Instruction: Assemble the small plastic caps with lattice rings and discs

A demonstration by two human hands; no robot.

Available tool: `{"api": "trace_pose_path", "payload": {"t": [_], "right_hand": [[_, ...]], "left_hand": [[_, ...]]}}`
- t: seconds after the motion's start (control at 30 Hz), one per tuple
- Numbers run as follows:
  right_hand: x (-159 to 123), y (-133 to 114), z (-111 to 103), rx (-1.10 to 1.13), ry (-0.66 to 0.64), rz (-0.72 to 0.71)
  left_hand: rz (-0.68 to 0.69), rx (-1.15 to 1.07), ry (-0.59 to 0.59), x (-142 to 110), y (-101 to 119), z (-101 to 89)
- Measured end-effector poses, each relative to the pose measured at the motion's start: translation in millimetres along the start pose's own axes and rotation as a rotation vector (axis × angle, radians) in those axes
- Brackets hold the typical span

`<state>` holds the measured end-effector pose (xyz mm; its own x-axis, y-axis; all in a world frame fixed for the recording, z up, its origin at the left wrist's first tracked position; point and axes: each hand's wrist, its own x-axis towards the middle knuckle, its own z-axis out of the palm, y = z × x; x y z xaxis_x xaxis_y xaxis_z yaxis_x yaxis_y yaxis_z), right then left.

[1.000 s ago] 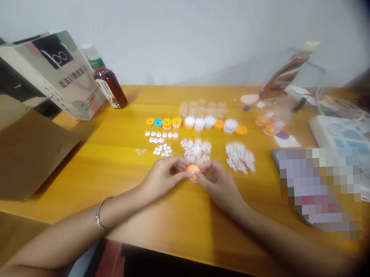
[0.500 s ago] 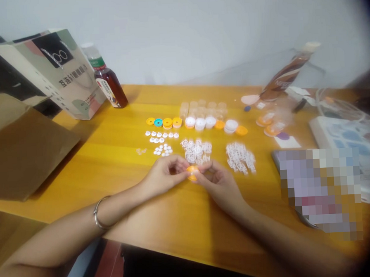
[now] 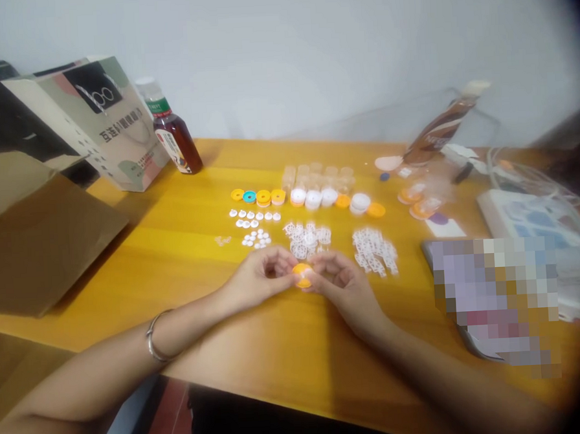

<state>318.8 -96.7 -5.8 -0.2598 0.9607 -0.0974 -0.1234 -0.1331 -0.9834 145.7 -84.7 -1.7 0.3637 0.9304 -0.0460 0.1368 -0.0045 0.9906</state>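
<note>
Between my two hands, just above the table, is a small round orange cap [image 3: 302, 276] with a whitish part at its middle. My left hand [image 3: 266, 273] pinches its left edge with thumb and fingertips. On the other side my right hand [image 3: 342, 285] grips it, the thumb lying over its face. Behind the hands lies a pile of white openwork plastic pieces [image 3: 308, 237], with a second white pile [image 3: 375, 251] to the right. Small white discs [image 3: 256, 238] sit left of the first pile. Beyond them runs a row of orange, white and blue caps [image 3: 264, 197].
Clear plastic cups [image 3: 319, 176] stand behind the caps. At the left are a cardboard box [image 3: 43, 236], a paper bag [image 3: 115, 129] and a dark drink bottle [image 3: 178, 145]. A brown bottle [image 3: 441, 128], a white box [image 3: 513, 212] and a pixelated tablet-like device [image 3: 489, 297] occupy the right.
The orange cap now shows more of its face, and my right thumb lies further across it. The whole view has shifted slightly; the table things look unmoved.
</note>
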Motion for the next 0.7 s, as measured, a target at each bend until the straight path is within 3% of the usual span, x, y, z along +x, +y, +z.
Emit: {"api": "trace_pose_path", "payload": {"t": [0.23, 0.4, 0.57, 0.7], "right_hand": [[0.1, -3.2, -1.5, 0.029, 0.003, 0.049], [0.4, -3.4, -5.4, 0.013, -0.055, 0.082], [0.8, 0.1, -7.6, 0.029, -0.123, 0.049], [0.9, 3.2, -8.1, 0.033, -0.144, 0.056]], "left_hand": [[-0.040, -0.041, -0.068, -0.7, -1.2, -4.5], [-0.053, -0.080, -0.042, -1.6, 0.6, -5.5], [-0.061, -0.163, 0.057, -2.8, -0.5, -1.7], [-0.060, -0.174, 0.032, -3.9, -2.7, -1.5]]}}
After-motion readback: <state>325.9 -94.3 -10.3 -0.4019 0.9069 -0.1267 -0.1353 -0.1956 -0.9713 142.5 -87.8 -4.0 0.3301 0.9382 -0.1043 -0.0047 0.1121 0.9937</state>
